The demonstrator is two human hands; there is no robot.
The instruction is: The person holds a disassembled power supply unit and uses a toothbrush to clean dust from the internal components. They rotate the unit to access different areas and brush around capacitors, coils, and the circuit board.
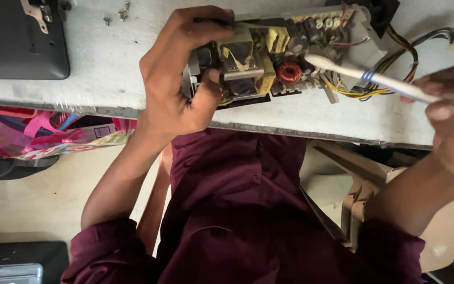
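Note:
An opened power supply unit [285, 52] lies on the grey table [106, 63], its board showing yellow transformers, capacitors and a copper coil [289, 72]. My left hand [182, 73] grips the unit's left end, thumb on the near side and fingers over the top. My right hand [450, 113] holds a white toothbrush [374, 80] by its handle; the brush head rests on the board just right of the coil. A bundle of yellow, black and coloured wires [395, 58] leaves the unit to the right.
A dark laptop-like case [19, 39] sits at the table's left with small screws [122, 13] beside it. A pink and multicoloured bag [43, 137] hangs under the table edge. A beige plastic chair [353, 184] is below right, a black box [19, 260] at bottom left.

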